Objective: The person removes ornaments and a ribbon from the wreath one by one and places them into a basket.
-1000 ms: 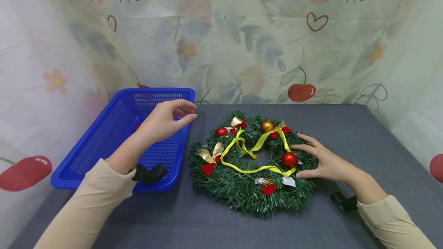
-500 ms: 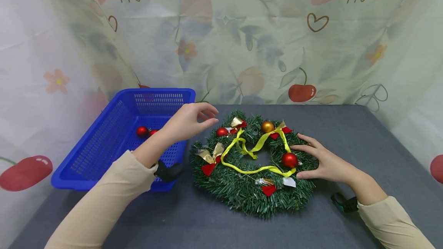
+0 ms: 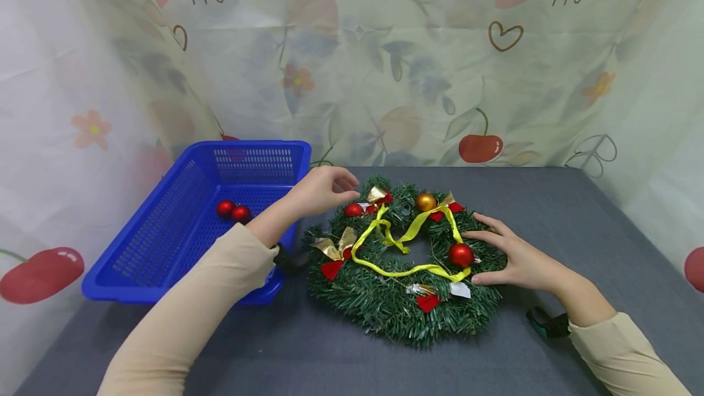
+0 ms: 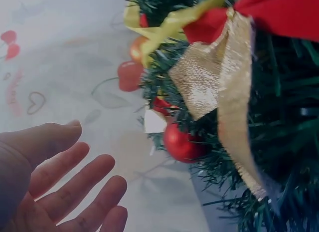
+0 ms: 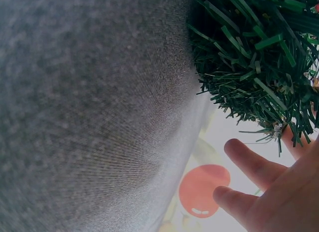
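A green Christmas wreath [image 3: 379, 313] lies on the dark cloth, trimmed with gold and red bows, baubles and a loose yellow ribbon [image 3: 423, 268]. My left hand [image 3: 324, 190] hovers at its upper left, near a red bauble [image 3: 353, 210]. In the left wrist view the fingers are spread and hold nothing, apart from that bauble. At the wreath's right side rests my right hand [image 3: 514, 255], fingers and thumb spread over the greenery beside another red bauble [image 3: 461, 255]. A gold bauble [image 3: 426, 202] sits at the far side. Part of the right hand's fingertips is hidden in the right wrist view.
A blue plastic basket [image 3: 129, 295] stands on the left, with two red baubles [image 3: 233, 211] inside. My left forearm crosses over its near right corner. A printed curtain [image 3: 357, 78] encloses the table [image 3: 308, 365] at the back and sides.
My left hand has moved right, from above the basket to the wreath's upper left edge, uncovering the two red baubles in the basket. The right hand has stayed in place.
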The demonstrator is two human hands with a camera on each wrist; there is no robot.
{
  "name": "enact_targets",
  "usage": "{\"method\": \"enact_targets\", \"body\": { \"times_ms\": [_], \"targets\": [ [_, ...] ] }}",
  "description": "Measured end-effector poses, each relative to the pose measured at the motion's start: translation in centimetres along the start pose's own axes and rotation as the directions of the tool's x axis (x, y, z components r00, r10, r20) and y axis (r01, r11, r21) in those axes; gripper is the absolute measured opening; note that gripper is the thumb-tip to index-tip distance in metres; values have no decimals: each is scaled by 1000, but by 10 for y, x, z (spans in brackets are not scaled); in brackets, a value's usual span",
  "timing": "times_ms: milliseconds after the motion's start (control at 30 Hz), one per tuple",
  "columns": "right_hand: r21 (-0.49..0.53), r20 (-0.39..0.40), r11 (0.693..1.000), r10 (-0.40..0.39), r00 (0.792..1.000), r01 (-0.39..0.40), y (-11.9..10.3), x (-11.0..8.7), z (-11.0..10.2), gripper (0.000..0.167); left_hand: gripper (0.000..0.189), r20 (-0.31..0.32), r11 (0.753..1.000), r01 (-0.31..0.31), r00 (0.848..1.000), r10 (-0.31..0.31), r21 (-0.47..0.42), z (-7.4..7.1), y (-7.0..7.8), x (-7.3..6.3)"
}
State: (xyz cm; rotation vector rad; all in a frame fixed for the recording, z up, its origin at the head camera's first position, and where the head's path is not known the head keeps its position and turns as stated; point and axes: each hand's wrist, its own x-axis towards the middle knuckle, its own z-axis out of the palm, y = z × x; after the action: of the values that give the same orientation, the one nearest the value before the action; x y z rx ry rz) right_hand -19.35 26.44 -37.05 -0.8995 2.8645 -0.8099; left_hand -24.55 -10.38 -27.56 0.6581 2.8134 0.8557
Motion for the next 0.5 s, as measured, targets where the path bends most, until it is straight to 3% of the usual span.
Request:
{"method": "enact_targets", "body": {
  "times_ms": [267, 500],
  "targets": [
    [4, 1, 1000, 4, 1000, -4, -1, 0, 0, 71, 32, 60, 999, 30, 998, -32, 37, 13, -4, 14],
    [2, -1, 1000, 1, 1000, -1, -1, 0, 0, 71, 35, 134, 992, 75, 987, -88, 97, 20, -11, 21]
  ]
}}
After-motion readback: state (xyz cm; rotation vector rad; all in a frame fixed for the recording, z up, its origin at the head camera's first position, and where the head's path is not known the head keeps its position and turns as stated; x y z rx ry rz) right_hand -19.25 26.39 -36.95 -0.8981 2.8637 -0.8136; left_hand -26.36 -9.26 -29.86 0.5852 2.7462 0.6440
